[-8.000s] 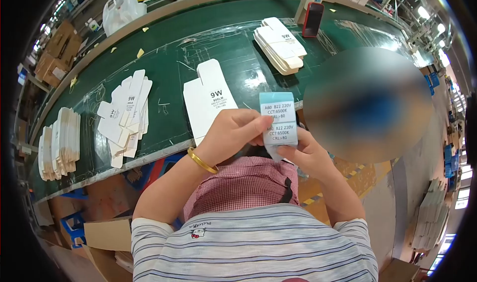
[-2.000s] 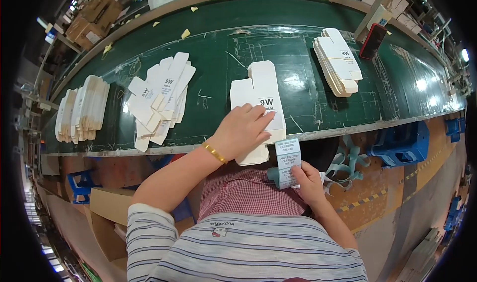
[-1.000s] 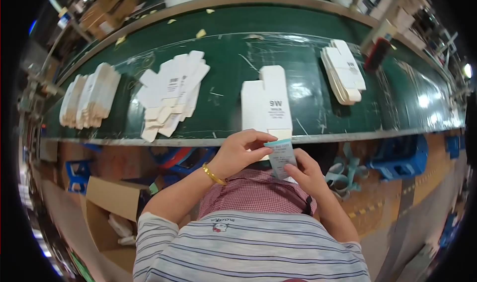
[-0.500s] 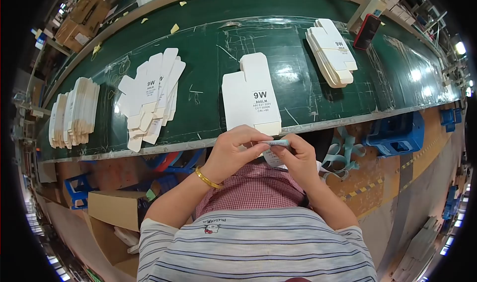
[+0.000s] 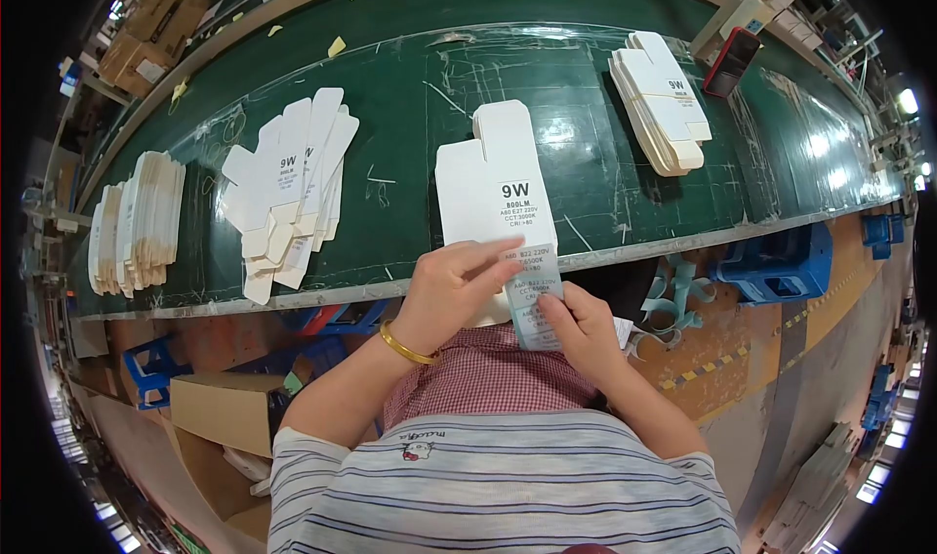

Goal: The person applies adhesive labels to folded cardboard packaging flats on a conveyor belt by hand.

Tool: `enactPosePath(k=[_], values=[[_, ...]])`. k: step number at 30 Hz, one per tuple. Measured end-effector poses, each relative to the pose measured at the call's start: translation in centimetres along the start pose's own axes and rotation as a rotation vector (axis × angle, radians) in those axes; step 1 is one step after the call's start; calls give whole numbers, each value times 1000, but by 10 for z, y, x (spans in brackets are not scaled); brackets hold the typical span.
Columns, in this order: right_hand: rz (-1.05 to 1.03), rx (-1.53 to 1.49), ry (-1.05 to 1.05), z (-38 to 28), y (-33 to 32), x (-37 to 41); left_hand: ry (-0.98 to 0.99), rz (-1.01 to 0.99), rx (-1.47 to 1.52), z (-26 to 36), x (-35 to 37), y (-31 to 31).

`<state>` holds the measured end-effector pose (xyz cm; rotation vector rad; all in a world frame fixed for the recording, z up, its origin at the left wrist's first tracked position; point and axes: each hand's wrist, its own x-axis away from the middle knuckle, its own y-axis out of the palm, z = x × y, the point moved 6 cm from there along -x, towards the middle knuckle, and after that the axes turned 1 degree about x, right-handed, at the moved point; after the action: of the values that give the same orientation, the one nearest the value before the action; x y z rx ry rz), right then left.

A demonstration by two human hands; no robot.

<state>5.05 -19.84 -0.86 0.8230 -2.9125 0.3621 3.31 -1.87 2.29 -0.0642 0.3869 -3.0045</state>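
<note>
A strip of printed labels [image 5: 535, 288] on pale-blue backing hangs in front of the table edge. My right hand [image 5: 583, 331] pinches its right side between thumb and fingers. At the strip's upper end, my left hand [image 5: 451, 286] has thumb and index fingertip on the top label, covering part of its print. Just beyond my hands, flat white cartons [image 5: 488, 198] printed "9W" lie stacked on the green table [image 5: 400, 154], their near end partly hidden by my left hand and the strip.
To the left are a fanned pile of flat cartons [image 5: 290, 178] and a row of stacked ones [image 5: 151, 222]. A banded carton bundle [image 5: 661, 105] and a red-edged phone [image 5: 732, 63] are at right. Below the table sit a blue stool [image 5: 771, 266], curled backing strips [image 5: 678, 295] and an open cardboard box [image 5: 220, 417].
The label strip has unfolded and its printed face now shows. My left hand's fingers have opened out from their tight pinch, and my right hand has moved slightly down.
</note>
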Motion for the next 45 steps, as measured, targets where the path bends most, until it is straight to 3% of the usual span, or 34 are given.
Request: enactPosePath(k=[3,7,9,14,24,45], values=[[39,-171,181,4,2,-3,7,44,-12,1,-5,-14],[51,-492,440,16,8,-16,369,101,-350,-1,-12,-31],[70,-641,536,13,11,-22,442,54,-454,3,-11,-27],[99,-662,632,9,12,-30,556,-52,-593,2,-13,-18],[113,-740,737,10,18,-30,510,-85,-596,-4,-22,-13],[105,-771,719,11,20,-33,464,-92,-608,-3,-25,-12]])
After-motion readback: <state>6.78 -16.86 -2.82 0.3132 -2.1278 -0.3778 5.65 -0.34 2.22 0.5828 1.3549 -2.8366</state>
